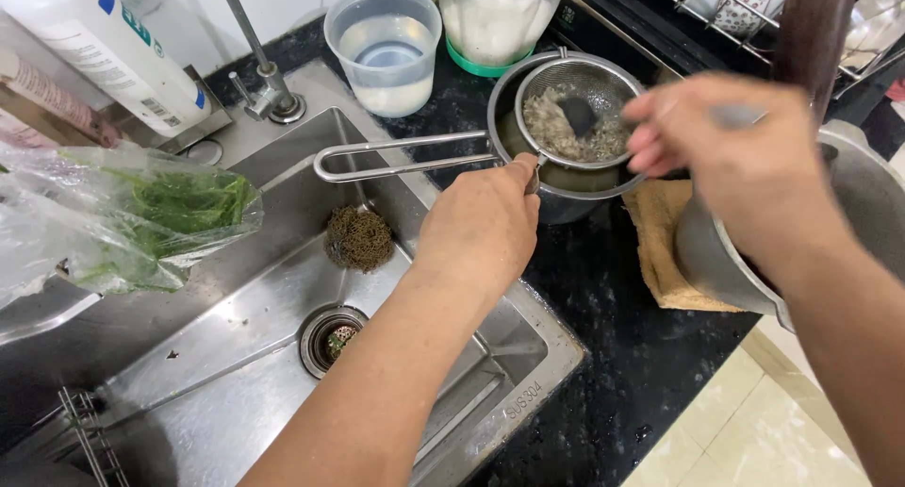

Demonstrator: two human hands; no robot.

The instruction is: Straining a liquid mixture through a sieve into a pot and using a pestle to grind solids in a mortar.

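My biggest worry is the steel pot (pixel 566 190) under the strainer (pixel 577 110): it sits close to the near-left edge of the black counter (pixel 603 355), right beside the sink (pixel 283 355), and if I bear down too hard it could slide or tip and spill its liquid. Next, the strainer only rests on the pot's rim; my left hand (pixel 481 228) is closed on the base of its long wire handle (pixel 405 155), and if that hold loosens the mesh bowl could rock and drop the grey pulp (pixel 556 129) out of the mesh. My right hand (pixel 716 143) is blurred, fingers pinched together on what looks like a spoon (pixel 577 115) pressing into the pulp; a careless scrape could flick bits onto the counter or the brown cloth (pixel 665 251) on the right. Counting from largest down: one sink, one big steel vessel (pixel 848 223) at the right edge, one bag of greens (pixel 141 218) at the left, one pot, one clear blender jar (pixel 500 20) and one clear plastic tub (pixel 385 49) at the far side, one strainer, one cloth, one scouring pad (pixel 358 239) in the sink, one spoon.
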